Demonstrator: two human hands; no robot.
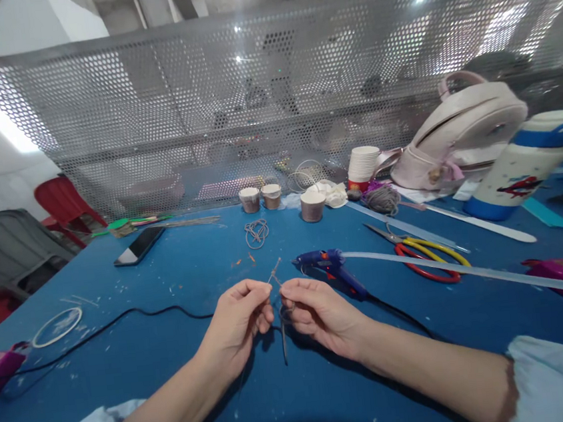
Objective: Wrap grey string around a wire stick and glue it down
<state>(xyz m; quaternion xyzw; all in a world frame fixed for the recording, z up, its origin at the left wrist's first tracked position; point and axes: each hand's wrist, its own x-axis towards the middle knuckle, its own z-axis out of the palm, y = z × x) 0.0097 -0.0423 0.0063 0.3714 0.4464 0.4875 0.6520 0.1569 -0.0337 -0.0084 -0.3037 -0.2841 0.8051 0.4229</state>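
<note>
My left hand (240, 319) and my right hand (319, 311) meet over the blue table (178, 282), both pinched on a thin grey cord (276, 275). The cord's short ends stick up between the fingertips and a loop and a strand hang down below them. A blue glue gun (330, 266) lies just beyond my right hand, its black cable running toward me. A long clear glue stick (469, 270) extends from it to the right.
Red-and-yellow scissors (430, 256) lie right of the glue gun. A black phone (139, 245), a cord coil (256, 232), small cups (311, 204), stacked paper cups (363, 165), a pink bag (464, 128) and a bottle (523, 169) stand further back. A perforated metal screen (250, 100) closes the rear.
</note>
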